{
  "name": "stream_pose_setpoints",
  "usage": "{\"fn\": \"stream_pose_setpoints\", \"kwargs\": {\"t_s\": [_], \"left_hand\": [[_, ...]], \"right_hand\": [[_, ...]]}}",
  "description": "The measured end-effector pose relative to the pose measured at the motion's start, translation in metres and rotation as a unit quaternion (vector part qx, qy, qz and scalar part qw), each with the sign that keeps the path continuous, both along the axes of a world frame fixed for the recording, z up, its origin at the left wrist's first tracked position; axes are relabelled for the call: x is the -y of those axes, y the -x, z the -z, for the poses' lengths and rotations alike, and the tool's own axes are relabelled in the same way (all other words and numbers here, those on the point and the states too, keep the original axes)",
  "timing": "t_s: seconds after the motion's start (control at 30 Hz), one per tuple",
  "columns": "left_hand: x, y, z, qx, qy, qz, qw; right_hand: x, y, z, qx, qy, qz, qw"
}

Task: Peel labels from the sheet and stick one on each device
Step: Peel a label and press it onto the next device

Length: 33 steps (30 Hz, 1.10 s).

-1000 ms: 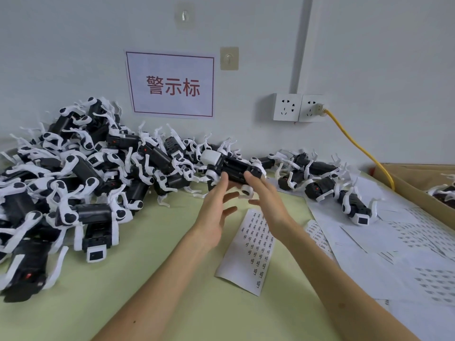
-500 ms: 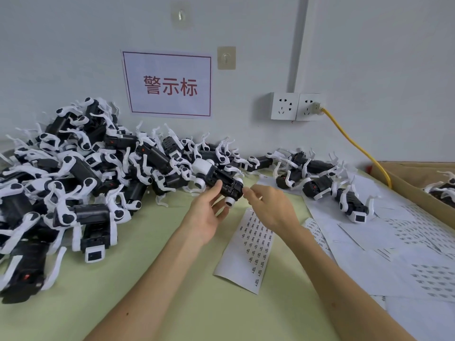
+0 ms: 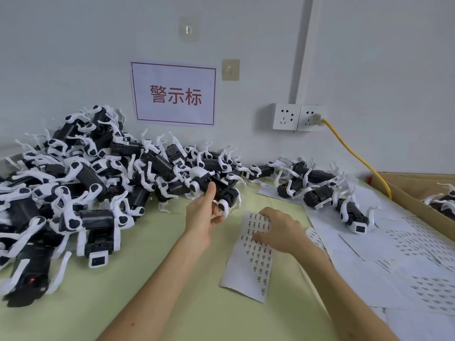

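**While one device is held up, the label sheet is reached**

Whereas both hands are seen at the device in the earlier pictures, only the left hand (image 3: 200,216) is on it now. The device (image 3: 218,187) is kept lifted just in front of the big pile of devices (image 3: 86,183), toward the far side of the table (image 3: 123,279). The thumb is laid on its black body and the other fingers are curled under it, so it is clamped firmly.

The right hand (image 3: 279,230) is now brought down and nearer to the person. It is laid on the upper part of the label sheet (image 3: 253,269), which lies flat on the table between the two arms. Its fingers are bent, with the tips on the printed rows (whether a label is already pinched between them cannot be told, because the tips are small and partly hidden).

From this change it is judged that the picking up of a device is finished and the peeling of one label is being started. No label can be made out on the held device. Many devices are waiting in the pile, so the task is judged to be far from its end.
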State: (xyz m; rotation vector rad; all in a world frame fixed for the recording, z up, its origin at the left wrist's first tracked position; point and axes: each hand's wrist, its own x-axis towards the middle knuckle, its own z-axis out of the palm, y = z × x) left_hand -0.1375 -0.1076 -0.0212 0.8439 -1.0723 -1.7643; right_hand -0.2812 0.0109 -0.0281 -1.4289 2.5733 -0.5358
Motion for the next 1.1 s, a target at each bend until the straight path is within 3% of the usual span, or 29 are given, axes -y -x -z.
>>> {"fn": "stream_pose_setpoints", "kwargs": {"t_s": [0.1,0.27,0.43,0.63,0.8,0.9,1.1], "left_hand": [[0.000,0.000,-0.002,0.001,0.006,-0.017,1.000],[0.001,-0.001,0.001,-0.020,0.010,-0.016,1.000],[-0.004,0.000,0.000,-0.036,0.033,0.078,0.996],[-0.016,0.004,0.002,-0.047,0.104,0.141,0.983],[-0.015,0.003,0.005,-0.085,0.098,0.151,0.980],[-0.014,0.004,0.005,-0.067,0.108,0.129,0.983],[-0.015,0.005,0.003,-0.061,0.119,0.119,0.984]], "right_hand": [[0.001,-0.003,-0.006,0.081,0.119,-0.022,0.989],[-0.003,-0.010,-0.014,0.167,0.279,-0.090,0.941],[-0.002,-0.017,-0.017,0.200,0.342,-0.110,0.911],[-0.003,-0.021,-0.018,0.146,0.382,-0.070,0.910],[-0.003,-0.024,-0.019,0.095,0.398,-0.060,0.911],[-0.004,-0.025,-0.019,0.005,0.408,-0.022,0.913],[-0.003,-0.027,-0.018,-0.171,0.458,-0.024,0.872]]}}
